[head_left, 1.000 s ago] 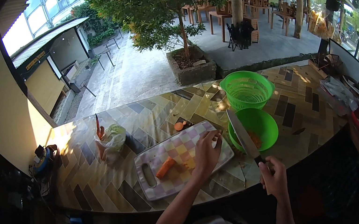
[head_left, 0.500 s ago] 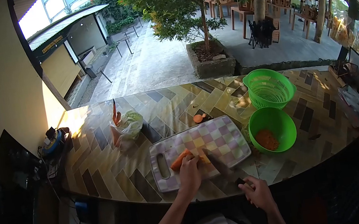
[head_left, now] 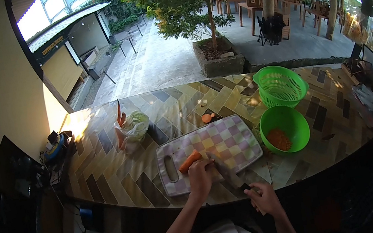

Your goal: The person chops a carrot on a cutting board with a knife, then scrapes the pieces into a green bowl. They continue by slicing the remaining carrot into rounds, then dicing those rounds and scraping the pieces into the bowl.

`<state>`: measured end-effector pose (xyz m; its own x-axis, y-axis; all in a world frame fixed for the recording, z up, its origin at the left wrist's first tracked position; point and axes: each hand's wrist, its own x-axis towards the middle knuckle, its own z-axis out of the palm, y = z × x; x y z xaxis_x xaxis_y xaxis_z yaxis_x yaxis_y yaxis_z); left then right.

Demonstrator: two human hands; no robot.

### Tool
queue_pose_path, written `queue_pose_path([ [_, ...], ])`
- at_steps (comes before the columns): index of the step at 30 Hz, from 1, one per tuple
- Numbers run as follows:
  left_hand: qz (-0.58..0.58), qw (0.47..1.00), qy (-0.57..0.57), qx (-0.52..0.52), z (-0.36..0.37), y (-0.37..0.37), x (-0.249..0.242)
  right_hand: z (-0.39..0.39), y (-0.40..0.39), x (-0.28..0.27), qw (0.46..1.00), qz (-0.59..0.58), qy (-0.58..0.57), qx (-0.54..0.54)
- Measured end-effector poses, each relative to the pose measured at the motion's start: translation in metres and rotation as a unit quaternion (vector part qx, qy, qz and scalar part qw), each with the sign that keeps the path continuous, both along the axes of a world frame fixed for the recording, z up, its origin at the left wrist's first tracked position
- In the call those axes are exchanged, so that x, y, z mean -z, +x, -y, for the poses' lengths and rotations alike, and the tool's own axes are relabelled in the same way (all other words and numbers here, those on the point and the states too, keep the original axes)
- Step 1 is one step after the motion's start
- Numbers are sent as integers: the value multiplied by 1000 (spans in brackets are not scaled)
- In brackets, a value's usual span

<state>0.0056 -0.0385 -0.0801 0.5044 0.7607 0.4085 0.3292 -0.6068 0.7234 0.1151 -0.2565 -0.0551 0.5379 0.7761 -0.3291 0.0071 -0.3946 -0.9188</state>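
Note:
On the checkered cutting board [head_left: 248, 158] lies a thick orange carrot piece [head_left: 190, 161], just above and left of my left hand [head_left: 200, 177]. My left fingers are bent together near the knife blade; what they pinch is too small to name. My right hand [head_left: 265, 198] is wrapped round the dark handle of a knife [head_left: 227, 171], its blade pointing up and left over the board, tip near my left fingertips. A green bowl [head_left: 295, 120] holding orange bits [head_left: 278, 139] stands right of the board.
A green colander [head_left: 281, 85] stands behind the bowl. Carrot ends [head_left: 207, 118] lie behind the board. A plastic bag [head_left: 137, 125] with vegetables sits at the back left. Cables and a blue item [head_left: 56, 147] are at the left edge.
My left hand has shifted slightly right, off the carrot piece and toward the blade. The knife stays in my right hand. Small pale pieces now show behind the carrot ends.

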Motion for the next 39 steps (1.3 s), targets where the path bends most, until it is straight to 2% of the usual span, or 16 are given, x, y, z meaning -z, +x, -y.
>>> queue_pose_path([
  [7,30,997,-59,24,-9,0,11,2,-1,1,1000,-11,7,1],
  [13,-79,996,4,-44,8,-4,-15,3,-3,-14,998,68,-11,14],
  [16,-67,997,-7,-36,6,-4,-10,6,-1,-22,997,75,-30,6],
  [23,-11,999,-35,0,-2,-1,6,5,4,-12,1000,15,-6,-13],
  [31,11,998,-54,17,-1,-2,4,4,5,4,998,-54,30,5],
  [35,69,995,-60,40,3,8,-13,9,8,-2,989,-122,63,44],
  [39,122,992,-31,29,10,25,-57,24,23,-19,984,-149,76,64],
])
